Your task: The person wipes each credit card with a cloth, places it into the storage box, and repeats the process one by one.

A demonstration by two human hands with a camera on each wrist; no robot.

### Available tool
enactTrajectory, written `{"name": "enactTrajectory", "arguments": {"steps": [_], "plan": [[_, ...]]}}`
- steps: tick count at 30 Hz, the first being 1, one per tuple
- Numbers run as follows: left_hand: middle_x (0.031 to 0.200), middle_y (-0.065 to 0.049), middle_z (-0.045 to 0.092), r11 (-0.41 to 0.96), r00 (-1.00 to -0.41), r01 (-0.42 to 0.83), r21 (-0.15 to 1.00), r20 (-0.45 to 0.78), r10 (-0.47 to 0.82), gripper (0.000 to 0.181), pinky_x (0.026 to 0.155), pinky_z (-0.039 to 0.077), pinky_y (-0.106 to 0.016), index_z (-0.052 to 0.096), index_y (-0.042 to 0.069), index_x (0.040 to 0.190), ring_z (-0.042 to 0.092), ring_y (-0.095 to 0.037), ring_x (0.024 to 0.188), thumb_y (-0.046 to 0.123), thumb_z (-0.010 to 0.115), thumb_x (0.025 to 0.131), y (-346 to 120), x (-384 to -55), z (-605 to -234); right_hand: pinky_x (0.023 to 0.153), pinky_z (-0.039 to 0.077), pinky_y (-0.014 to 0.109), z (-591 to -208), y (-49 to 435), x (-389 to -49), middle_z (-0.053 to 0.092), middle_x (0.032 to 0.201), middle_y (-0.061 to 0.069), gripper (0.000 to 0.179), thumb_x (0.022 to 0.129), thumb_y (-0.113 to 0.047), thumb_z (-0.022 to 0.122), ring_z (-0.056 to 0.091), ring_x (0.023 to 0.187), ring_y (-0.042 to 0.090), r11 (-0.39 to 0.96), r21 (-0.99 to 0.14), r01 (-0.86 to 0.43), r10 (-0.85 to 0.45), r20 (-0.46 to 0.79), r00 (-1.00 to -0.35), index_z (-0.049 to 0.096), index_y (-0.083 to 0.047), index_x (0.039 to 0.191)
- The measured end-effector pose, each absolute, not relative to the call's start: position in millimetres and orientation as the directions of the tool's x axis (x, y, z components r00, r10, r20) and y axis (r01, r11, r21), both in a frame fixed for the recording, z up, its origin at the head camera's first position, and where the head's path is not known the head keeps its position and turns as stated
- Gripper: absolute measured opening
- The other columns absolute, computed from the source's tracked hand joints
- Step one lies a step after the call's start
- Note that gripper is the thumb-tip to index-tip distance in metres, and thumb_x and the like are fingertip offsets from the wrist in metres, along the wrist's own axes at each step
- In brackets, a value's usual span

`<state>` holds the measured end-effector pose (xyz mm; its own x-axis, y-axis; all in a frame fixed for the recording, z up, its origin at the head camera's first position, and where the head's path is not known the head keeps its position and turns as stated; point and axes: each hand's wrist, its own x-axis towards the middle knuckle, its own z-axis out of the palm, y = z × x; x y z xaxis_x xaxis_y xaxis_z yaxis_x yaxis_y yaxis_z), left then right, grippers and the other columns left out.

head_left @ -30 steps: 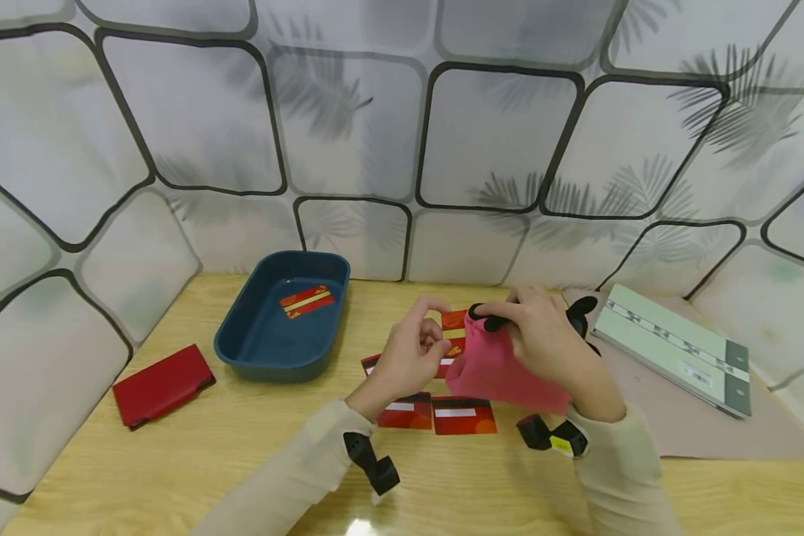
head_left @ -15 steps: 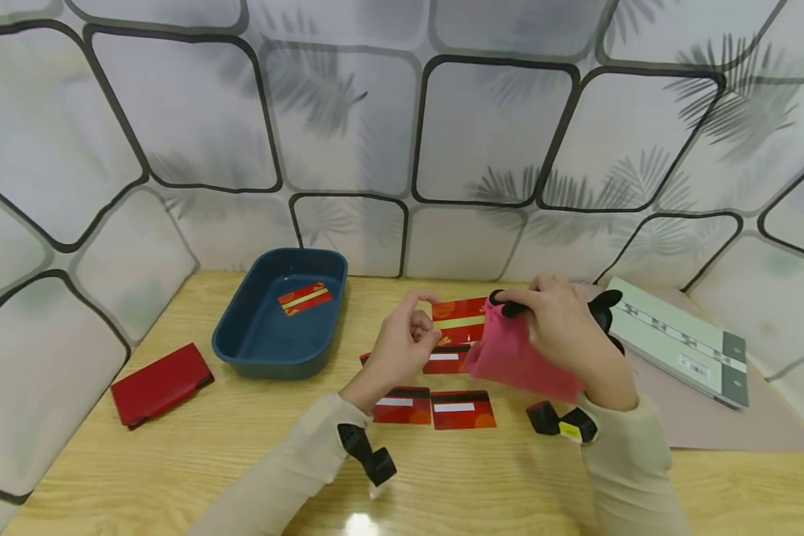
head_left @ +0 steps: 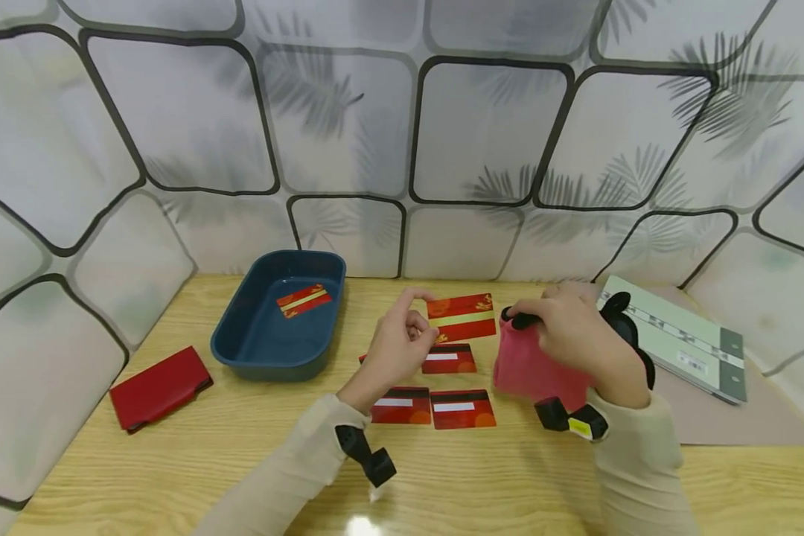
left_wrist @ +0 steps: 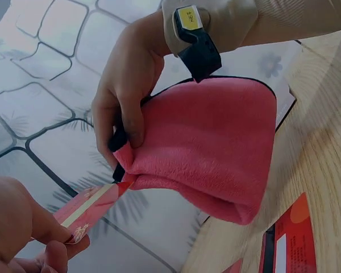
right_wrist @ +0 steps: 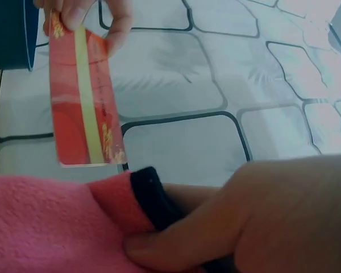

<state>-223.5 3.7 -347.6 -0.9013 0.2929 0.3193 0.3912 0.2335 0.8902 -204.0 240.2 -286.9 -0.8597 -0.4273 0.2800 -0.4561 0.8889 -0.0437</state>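
In the head view my left hand [head_left: 398,350] pinches the card [head_left: 462,318] by its left end, just right of the frame's centre, and my right hand [head_left: 569,327] grips the cloth [head_left: 539,368] farther right; a gap parts card from cloth. For working the cloth along the card, I judge the pinch best kept to that very end, so most of the face is free. I would fold the cloth over both faces, press lightly and draw straight rightward, since a sideways tug could bend the card or pull it loose. I would also work a little higher: the cloth's lower part is near the loose cards [head_left: 463,409] on the table [head_left: 208,461], lower centre, and might drag them.
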Motion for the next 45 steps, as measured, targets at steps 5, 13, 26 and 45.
{"name": "enactTrajectory", "arguments": {"steps": [5,13,26,45], "plan": [[0.067,-0.005,0.058,0.238,-0.911,0.374,0.896,0.307,0.276,0.038,0.047,0.035,-0.021,0.051,0.010,0.124,0.040,-0.011,0.048,0.000,0.061,0.090,2,-227,-349,0.067,0.038,0.035,-285,240,-201,0.064,0.085,0.005,0.036,0.079,0.005,0.053,0.053,0.078,0.022,0.851,-0.132,-0.508,-0.483,0.183,-0.856,0.073,-0.013,0.104],[0.066,-0.005,0.058,0.233,-0.917,0.367,0.901,0.307,0.255,0.038,0.046,0.033,-0.021,0.052,0.010,0.124,0.039,-0.012,0.047,-0.001,0.062,0.089,2,-229,-350,0.071,0.039,0.039,-278,234,-192,0.064,0.092,0.004,0.032,0.079,0.000,0.057,0.053,0.087,0.024,0.853,-0.172,-0.493,-0.474,0.139,-0.869,0.072,-0.014,0.104],[0.073,-0.006,0.066,0.278,-0.879,0.435,0.856,0.338,0.337,0.038,0.047,0.034,-0.020,0.054,0.010,0.124,0.043,-0.011,0.051,0.000,0.064,0.089,7,-221,-352,0.065,0.034,0.033,-287,207,-196,0.049,0.075,0.001,0.035,0.081,0.005,0.055,0.045,0.074,0.019,0.783,-0.138,-0.607,-0.549,0.306,-0.778,0.073,-0.013,0.105],[0.073,-0.005,0.065,0.263,-0.863,0.428,0.865,0.305,0.402,0.037,0.048,0.036,-0.020,0.055,0.009,0.123,0.044,-0.010,0.052,-0.003,0.062,0.089,6,-224,-352,0.066,0.028,0.036,-292,198,-197,0.052,0.081,0.004,0.038,0.087,0.007,0.054,0.049,0.079,0.024,0.841,-0.114,-0.529,-0.490,0.252,-0.834,0.073,-0.018,0.108]]}}
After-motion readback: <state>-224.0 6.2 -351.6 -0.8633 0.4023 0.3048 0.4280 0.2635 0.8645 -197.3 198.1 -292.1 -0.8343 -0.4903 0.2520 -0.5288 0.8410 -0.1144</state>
